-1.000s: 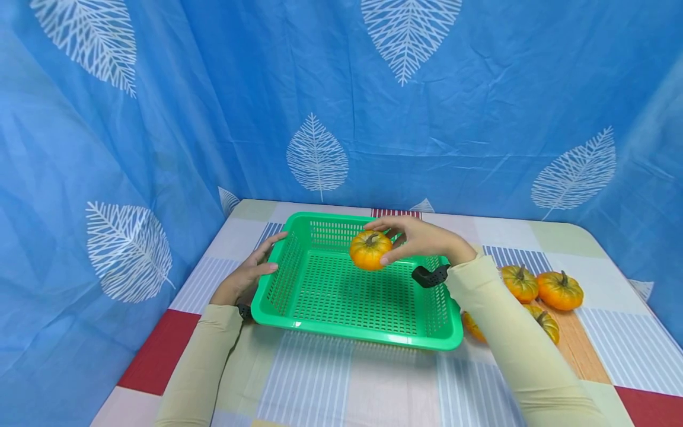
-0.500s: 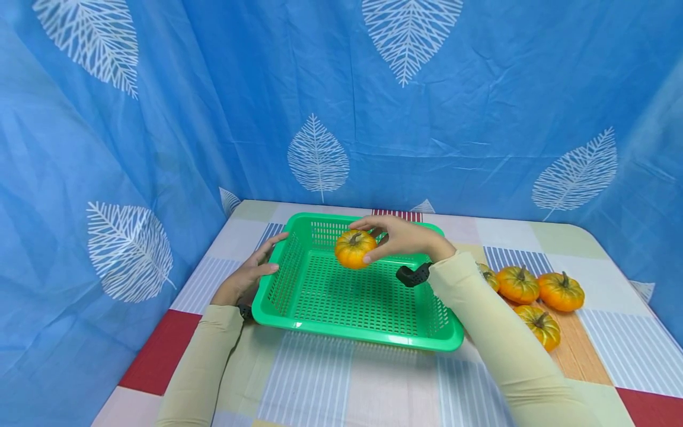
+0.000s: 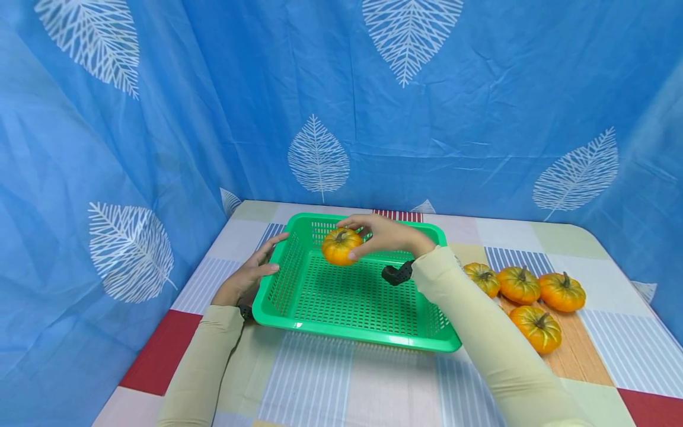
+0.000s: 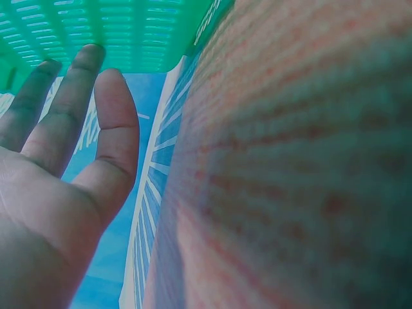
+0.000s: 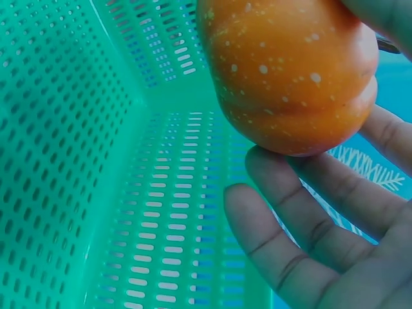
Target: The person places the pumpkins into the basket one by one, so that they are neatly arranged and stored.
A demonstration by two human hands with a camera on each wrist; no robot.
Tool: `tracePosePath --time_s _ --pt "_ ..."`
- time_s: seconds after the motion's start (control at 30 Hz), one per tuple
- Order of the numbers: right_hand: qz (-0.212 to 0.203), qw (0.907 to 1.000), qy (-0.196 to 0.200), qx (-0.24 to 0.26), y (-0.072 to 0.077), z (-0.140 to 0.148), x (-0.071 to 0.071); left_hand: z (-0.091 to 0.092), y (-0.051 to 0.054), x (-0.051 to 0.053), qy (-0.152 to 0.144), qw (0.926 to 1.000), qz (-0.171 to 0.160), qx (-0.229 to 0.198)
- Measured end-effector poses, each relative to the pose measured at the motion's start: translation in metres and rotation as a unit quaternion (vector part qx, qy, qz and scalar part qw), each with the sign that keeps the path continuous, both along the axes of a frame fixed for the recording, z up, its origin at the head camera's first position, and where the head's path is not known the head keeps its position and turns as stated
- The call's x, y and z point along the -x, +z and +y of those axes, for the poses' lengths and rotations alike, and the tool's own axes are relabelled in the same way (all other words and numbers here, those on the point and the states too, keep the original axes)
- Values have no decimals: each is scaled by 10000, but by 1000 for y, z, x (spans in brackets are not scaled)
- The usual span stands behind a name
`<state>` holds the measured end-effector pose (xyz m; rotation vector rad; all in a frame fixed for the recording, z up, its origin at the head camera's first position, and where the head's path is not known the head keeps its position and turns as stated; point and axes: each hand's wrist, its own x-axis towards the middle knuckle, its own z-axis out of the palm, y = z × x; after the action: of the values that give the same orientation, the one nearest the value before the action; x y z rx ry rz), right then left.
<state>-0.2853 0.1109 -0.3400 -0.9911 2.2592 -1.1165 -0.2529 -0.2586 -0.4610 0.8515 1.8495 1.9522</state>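
Right hand (image 3: 383, 233) has its fingers pinching a glossy, ribbed mini pumpkin (image 3: 338, 252) over the slotted green plastic basket (image 3: 354, 340), roughly 11 o'clock from its middle. Left hand (image 3: 246, 277) has fingers spread against its 9 o'clock side. Squat, stemmed pumpkins (image 3: 517, 287) sit at 3 o'clock on the patchwork-print surface (image 3: 384, 388).

A patchwork cloth (image 3: 397, 379) covers the tabletop (image 3: 557, 238). A blue curtain (image 3: 256, 118) with white leaf prints (image 3: 318, 155) borders the far and left edges and, apparently, the partly glare-washed right edge.
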Motion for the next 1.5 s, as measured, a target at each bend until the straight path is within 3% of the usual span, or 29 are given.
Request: tracePosePath --time_s 0.5,0.77,1.07,1.5 --pt "-632 9978 113 169 -9 -21 11 3 3 1 78 9998 -135 78" --pt "-805 9967 -22 31 -19 -28 15 2 4 3 128 9998 2 158" --pt "-438 9976 -268 -463 -37 -36 15 3 3 3 117 9998 4 148" --pt "-119 9975 -500 -485 -60 -46 13 0 1 0 96 9998 58 139"
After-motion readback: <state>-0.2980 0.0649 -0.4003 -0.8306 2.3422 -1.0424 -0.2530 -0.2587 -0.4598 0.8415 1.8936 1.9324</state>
